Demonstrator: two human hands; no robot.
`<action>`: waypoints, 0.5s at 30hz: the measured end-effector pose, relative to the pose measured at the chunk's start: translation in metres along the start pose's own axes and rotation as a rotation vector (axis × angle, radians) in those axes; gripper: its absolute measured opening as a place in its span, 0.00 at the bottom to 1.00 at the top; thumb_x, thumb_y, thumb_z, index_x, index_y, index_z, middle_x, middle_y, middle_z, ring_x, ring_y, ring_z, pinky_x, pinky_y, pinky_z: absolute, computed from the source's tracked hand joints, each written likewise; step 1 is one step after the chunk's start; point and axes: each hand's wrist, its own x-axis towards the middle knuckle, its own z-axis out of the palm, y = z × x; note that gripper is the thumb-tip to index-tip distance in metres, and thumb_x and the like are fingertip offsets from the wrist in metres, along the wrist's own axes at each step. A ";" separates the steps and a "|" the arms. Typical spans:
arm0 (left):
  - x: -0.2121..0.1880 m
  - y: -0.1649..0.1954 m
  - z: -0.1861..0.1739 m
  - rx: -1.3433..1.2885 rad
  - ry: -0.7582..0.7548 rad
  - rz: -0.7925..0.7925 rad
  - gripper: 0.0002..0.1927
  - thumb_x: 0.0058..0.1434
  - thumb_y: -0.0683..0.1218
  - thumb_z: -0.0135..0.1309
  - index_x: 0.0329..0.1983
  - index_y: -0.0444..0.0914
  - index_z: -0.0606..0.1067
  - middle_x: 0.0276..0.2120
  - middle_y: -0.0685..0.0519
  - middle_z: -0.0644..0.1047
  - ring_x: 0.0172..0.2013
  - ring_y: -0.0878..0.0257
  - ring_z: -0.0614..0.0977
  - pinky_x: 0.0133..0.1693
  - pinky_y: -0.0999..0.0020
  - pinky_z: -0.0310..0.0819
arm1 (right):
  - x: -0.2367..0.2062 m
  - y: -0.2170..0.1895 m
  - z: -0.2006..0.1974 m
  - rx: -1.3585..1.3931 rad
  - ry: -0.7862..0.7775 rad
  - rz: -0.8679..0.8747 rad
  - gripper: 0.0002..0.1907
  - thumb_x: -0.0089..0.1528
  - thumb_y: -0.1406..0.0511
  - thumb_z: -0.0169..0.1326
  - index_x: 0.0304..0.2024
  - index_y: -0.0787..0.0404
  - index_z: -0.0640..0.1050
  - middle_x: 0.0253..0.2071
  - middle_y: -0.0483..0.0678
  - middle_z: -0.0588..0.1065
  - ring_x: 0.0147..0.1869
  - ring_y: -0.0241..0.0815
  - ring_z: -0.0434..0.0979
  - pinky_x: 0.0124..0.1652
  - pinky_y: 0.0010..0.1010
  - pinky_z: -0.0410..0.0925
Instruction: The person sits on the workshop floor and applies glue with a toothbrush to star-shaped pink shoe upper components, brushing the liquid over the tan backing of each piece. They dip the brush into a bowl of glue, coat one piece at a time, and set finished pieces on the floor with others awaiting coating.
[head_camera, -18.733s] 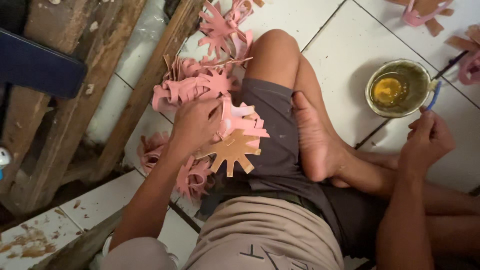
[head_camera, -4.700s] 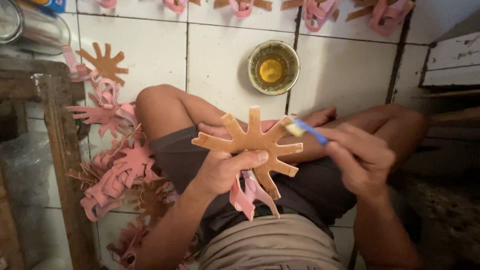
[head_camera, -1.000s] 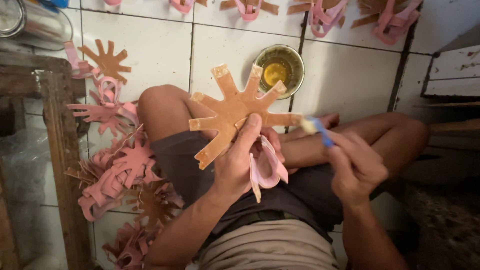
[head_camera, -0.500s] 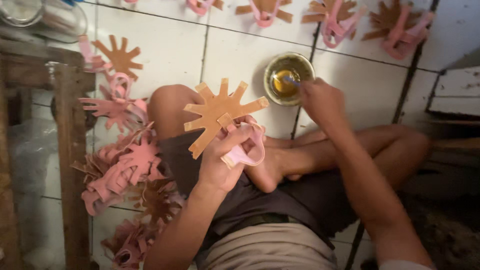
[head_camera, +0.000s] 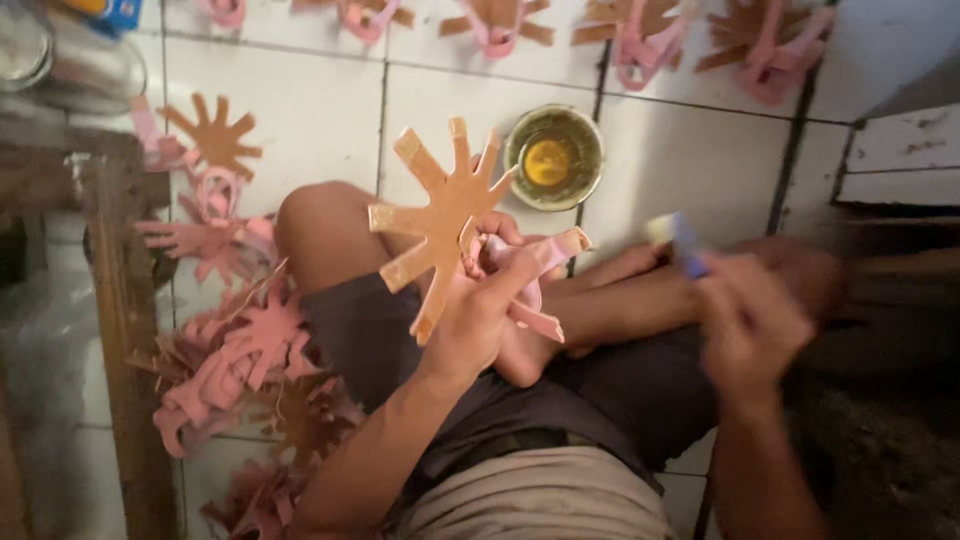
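- Left hand (head_camera: 480, 315), centre frame: fingers closed around a brown star-shaped cutout (head_camera: 440, 215) with radiating arms. Cutout held up, tilted, above the person's bent knee (head_camera: 315, 225).
- Same hand also pins a pink strip piece (head_camera: 530, 275) behind/right of the cutout; thumb lies along it. Exact contact between strip and cutout: can't tell.
- Right hand (head_camera: 750, 325), right of centre, motion-blurred. Closed on a small brush with a blue handle (head_camera: 680, 240); pale tip points up-left. Finger detail not resolvable through the blur.
- Brush tip well apart from the cutout, and not in the bowl.
- Round metal bowl (head_camera: 553, 157) holding yellow glue-like liquid sits on the white tiled floor (head_camera: 320, 110), upper centre, just above/right of the cutout's top arms.
- Person is seated on the floor, legs folded, dark shorts (head_camera: 620, 390) at lower centre.
- Pile of pink and brown cutouts (head_camera: 240, 350) at left of frame, beside the knee. One brown star (head_camera: 212, 135) lies flat on the tile, upper left.
- Row of finished brown-and-pink pieces (head_camera: 640, 40) along the top edge, spread on the tile.
- Wooden frame leg (head_camera: 120, 300) runs down the left edge; glass jar (head_camera: 85, 65) in the upper-left corner.
- White wooden board (head_camera: 900, 155) at upper right.
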 end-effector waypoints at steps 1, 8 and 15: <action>-0.001 0.000 0.006 0.006 -0.005 0.001 0.13 0.63 0.35 0.61 0.40 0.33 0.66 0.24 0.50 0.71 0.21 0.69 0.74 0.19 0.70 0.76 | -0.001 -0.012 0.004 0.132 -0.013 0.088 0.07 0.69 0.76 0.57 0.51 0.71 0.80 0.39 0.52 0.77 0.39 0.38 0.76 0.41 0.25 0.68; -0.016 0.001 0.014 0.100 -0.031 0.094 0.11 0.64 0.38 0.57 0.41 0.32 0.66 0.31 0.45 0.80 0.22 0.71 0.76 0.20 0.71 0.77 | 0.020 -0.068 0.013 0.351 -0.113 0.075 0.11 0.66 0.79 0.54 0.51 0.71 0.79 0.35 0.49 0.75 0.35 0.35 0.74 0.36 0.21 0.66; -0.020 -0.006 0.004 0.123 -0.038 0.061 0.11 0.67 0.36 0.59 0.38 0.29 0.66 0.30 0.45 0.74 0.26 0.68 0.75 0.22 0.67 0.82 | 0.016 -0.069 0.012 0.307 -0.101 0.141 0.11 0.68 0.78 0.54 0.52 0.72 0.79 0.32 0.49 0.74 0.34 0.34 0.72 0.35 0.21 0.63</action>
